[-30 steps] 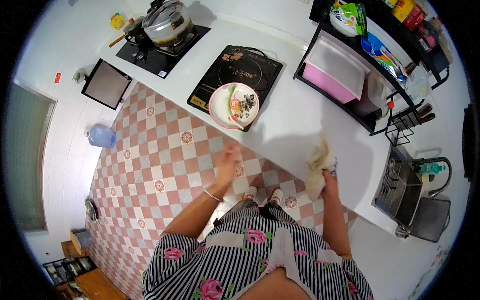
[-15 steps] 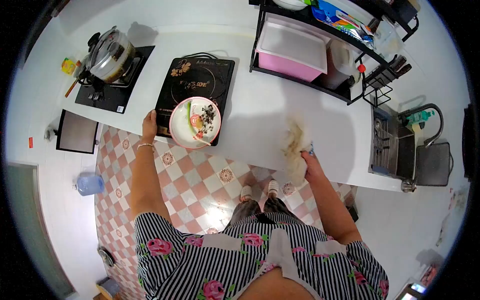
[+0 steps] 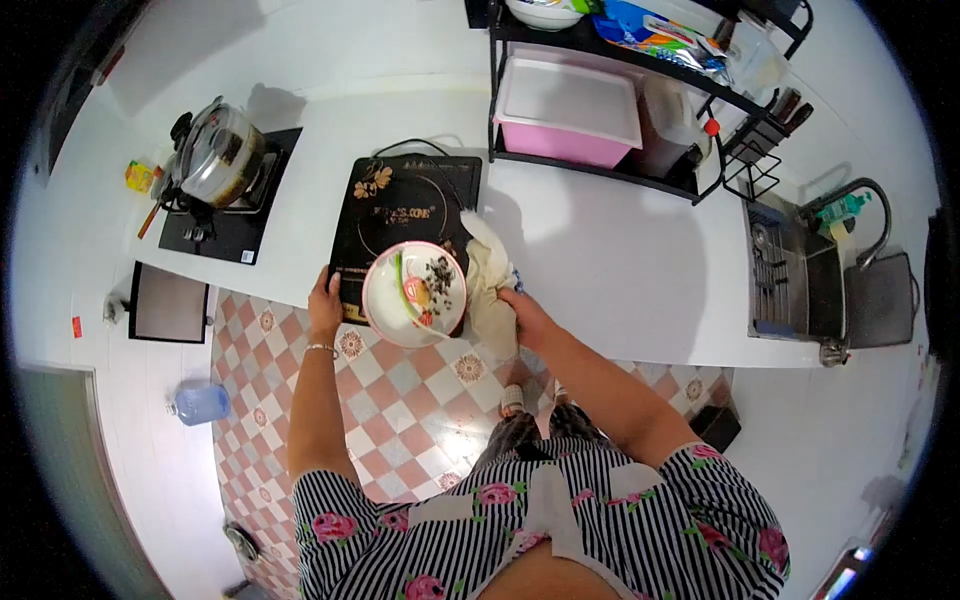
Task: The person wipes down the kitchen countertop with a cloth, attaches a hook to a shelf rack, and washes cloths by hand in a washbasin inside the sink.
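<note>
My left hand (image 3: 325,302) grips the left front edge of a black induction cooker (image 3: 375,205), its fingers partly hidden by the edge. A white bowl with a pink rim (image 3: 382,315) rests on the cooker's front part. In it are a green stalk, dark small bits, a reddish-and-tan item and a pale handle that sticks out over the rim. My right hand (image 3: 530,318) is closed around a cream cloth (image 3: 490,290), which hangs against the cooker's right side, close to the bowl.
On the left, a glass-lidded pot (image 3: 220,165) stands on a gas stove (image 3: 250,220). A black rack (image 3: 600,178) with a pink lidded box (image 3: 565,135) is at the back. The sink (image 3: 820,280) lies at the right. A blue water jug (image 3: 202,403) is near the floor.
My right hand has brought the cloth leftward from over the white counter to the cooker's right side. My left hand stays at the cooker's left edge. The view has shifted slightly.
</note>
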The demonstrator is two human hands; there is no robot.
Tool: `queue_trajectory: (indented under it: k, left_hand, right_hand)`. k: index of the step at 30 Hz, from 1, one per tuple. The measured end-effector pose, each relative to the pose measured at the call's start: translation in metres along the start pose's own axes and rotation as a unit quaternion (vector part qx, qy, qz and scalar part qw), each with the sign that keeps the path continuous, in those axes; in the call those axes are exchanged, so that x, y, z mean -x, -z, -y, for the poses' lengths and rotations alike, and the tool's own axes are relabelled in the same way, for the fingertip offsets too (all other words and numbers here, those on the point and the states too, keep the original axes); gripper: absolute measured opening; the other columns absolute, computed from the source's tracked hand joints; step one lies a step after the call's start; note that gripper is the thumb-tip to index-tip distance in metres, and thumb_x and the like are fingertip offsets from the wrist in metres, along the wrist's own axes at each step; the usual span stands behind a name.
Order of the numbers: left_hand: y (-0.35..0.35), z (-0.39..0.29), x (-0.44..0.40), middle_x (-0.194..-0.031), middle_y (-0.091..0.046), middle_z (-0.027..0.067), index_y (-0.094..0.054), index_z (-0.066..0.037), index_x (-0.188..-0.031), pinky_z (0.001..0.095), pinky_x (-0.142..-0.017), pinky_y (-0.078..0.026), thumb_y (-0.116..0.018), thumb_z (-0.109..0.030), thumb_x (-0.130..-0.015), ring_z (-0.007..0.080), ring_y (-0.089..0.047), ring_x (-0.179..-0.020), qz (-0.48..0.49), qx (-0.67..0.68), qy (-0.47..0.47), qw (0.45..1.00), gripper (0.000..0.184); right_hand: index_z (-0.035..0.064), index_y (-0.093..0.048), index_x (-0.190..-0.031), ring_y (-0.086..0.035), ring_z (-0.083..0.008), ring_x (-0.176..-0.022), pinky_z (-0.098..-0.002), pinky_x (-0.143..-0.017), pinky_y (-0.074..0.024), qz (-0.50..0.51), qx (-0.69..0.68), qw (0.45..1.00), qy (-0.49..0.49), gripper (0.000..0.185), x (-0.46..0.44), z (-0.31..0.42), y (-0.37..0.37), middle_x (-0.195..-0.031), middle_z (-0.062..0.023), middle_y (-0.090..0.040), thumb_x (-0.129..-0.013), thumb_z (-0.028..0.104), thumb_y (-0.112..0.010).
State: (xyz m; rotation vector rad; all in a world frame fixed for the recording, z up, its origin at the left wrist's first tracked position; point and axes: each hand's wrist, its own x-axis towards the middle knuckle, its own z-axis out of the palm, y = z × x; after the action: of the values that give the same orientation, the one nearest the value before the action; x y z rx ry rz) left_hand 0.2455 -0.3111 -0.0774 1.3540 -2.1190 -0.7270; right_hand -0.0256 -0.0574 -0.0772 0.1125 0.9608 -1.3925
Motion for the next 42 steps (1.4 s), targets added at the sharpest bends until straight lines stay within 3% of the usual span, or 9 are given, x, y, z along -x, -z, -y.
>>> queue_trajectory:
  k: [8,14,16,18,25,28,35,39,42]
  left_hand:
    - [-0.027,-0.060,0.045,-0.113,-0.058,0.0197,-0.045,0.005,-0.123,0.0326,-0.090,-0.041,-0.047,-0.026,-0.093,0.0263,-0.055,-0.104,0.075,0.073,0.064,0.992,0.043]
    - [-0.067,-0.085,0.079,-0.108,-0.060,0.0219,-0.048,0.002,-0.122,0.0358,-0.083,-0.045,-0.050,-0.021,-0.091,0.0312,-0.059,-0.100,0.042,0.084,0.006,0.996,0.039]
    - [-0.074,-0.107,0.090,-0.106,-0.061,0.0171,-0.047,0.003,-0.122,0.0316,-0.084,-0.043,-0.049,-0.022,-0.092,0.0203,-0.057,-0.096,0.086,0.142,0.042,0.985,0.039]
    - [-0.082,-0.133,0.103,-0.103,-0.062,0.0152,-0.048,0.000,-0.121,0.0314,-0.082,-0.044,-0.049,-0.023,-0.092,0.0202,-0.057,-0.093,0.088,0.112,0.065,0.988,0.037]
    - [-0.131,-0.184,0.130,-0.108,-0.059,0.0221,-0.047,0.000,-0.123,0.0363,-0.080,-0.046,-0.049,-0.023,-0.091,0.0326,-0.059,-0.097,0.112,0.135,0.016,0.984,0.040]
    - [-0.158,-0.191,0.136,-0.106,-0.060,0.0194,-0.047,0.001,-0.123,0.0341,-0.080,-0.045,-0.048,-0.026,-0.092,0.0240,-0.058,-0.095,0.096,0.148,0.000,0.984,0.041]
    - [-0.179,-0.211,0.141,-0.110,-0.058,0.0219,-0.044,0.003,-0.125,0.0351,-0.085,-0.044,-0.044,-0.028,-0.093,0.0314,-0.057,-0.100,0.077,0.085,-0.019,0.993,0.045]
    - [-0.178,-0.217,0.136,-0.121,-0.052,0.0230,-0.045,0.005,-0.125,0.0355,-0.095,-0.037,-0.035,-0.039,-0.095,0.0330,-0.050,-0.112,0.078,0.075,0.016,0.994,0.054]
    - [-0.169,-0.208,0.131,-0.118,-0.054,0.0229,-0.048,0.001,-0.124,0.0361,-0.094,-0.037,-0.027,-0.045,-0.095,0.0337,-0.050,-0.111,0.126,0.149,0.033,0.980,0.058]
  right_hand:
    - [0.0036,-0.049,-0.119,-0.060,-0.0218,-0.097,-0.0357,-0.086,-0.0482,-0.010,-0.077,0.997,-0.027,0.040,0.043,0.003,0.050,-0.110,-0.0115,-0.060,-0.086,0.027,-0.049]
    - [0.0013,-0.050,-0.117,-0.061,-0.0252,-0.094,-0.0379,-0.085,-0.0482,-0.066,-0.081,0.994,0.010,0.042,0.086,0.014,0.087,-0.106,-0.0136,-0.061,-0.084,0.027,-0.051]
    - [0.0011,-0.049,-0.117,-0.061,-0.0255,-0.094,-0.0381,-0.085,-0.0478,-0.092,-0.089,0.991,0.028,0.043,0.103,0.015,0.100,-0.107,-0.0136,-0.061,-0.084,0.028,-0.052]
    - [0.0014,-0.049,-0.117,-0.060,-0.0257,-0.095,-0.0382,-0.086,-0.0474,-0.107,-0.100,0.988,0.056,0.043,0.117,0.015,0.119,-0.107,-0.0130,-0.061,-0.084,0.028,-0.053]
    - [0.0028,-0.048,-0.119,-0.059,-0.0266,-0.096,-0.0392,-0.087,-0.0462,-0.144,-0.098,0.979,0.107,0.044,0.162,0.042,0.176,-0.108,-0.0129,-0.059,-0.084,0.029,-0.053]
    - [0.0021,-0.047,-0.121,-0.058,-0.0267,-0.097,-0.0389,-0.087,-0.0461,-0.154,-0.085,0.976,0.132,0.046,0.172,0.054,0.193,-0.109,-0.0135,-0.058,-0.084,0.028,-0.052]
    - [0.0015,-0.047,-0.120,-0.058,-0.0261,-0.097,-0.0384,-0.084,-0.0473,-0.151,-0.087,0.974,0.148,0.047,0.172,0.072,0.218,-0.108,-0.0136,-0.059,-0.082,0.028,-0.054]
    - [0.0012,-0.048,-0.119,-0.057,-0.0278,-0.098,-0.0409,-0.085,-0.0465,-0.157,-0.078,0.969,0.173,0.047,0.165,0.068,0.238,-0.109,-0.0149,-0.058,-0.081,0.028,-0.057]
    - [0.0010,-0.048,-0.119,-0.057,-0.0293,-0.097,-0.0413,-0.084,-0.0462,-0.274,-0.037,0.942,0.191,0.047,0.191,0.083,0.243,-0.109,-0.0158,-0.057,-0.081,0.027,-0.059]
